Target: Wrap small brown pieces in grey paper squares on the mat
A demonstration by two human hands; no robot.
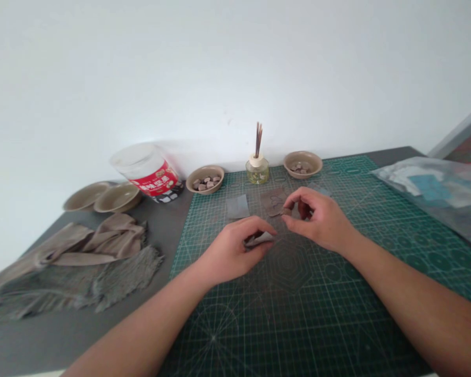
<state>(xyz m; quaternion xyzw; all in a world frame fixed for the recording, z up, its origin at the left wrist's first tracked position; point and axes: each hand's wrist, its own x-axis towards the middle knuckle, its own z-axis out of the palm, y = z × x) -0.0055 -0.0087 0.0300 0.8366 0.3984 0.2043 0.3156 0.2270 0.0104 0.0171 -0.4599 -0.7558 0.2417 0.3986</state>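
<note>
Above the middle of a green cutting mat (235, 314), my left hand (239, 248) is closed on a small grey piece (261, 239) that looks like paper or cloth. My right hand (317, 217) pinches a small brownish piece (287, 211), perhaps a stone, between thumb and fingertips. The two hands are apart. Behind them a brown square (271, 201) with a dark outline drawn on it lies flat, partly beside the right fingertips. A pale grey square (237, 207) lies to its left. Another pale piece behind my right hand is mostly hidden.
Along the wall stand a bowl of stones (205, 180), a reed diffuser (257, 168) and a second bowl (303, 164). At the left are a red-labelled tub (149, 173), two joined bowls (118, 198) and crumpled cloths (102, 256). A plastic bag (435, 188) lies right.
</note>
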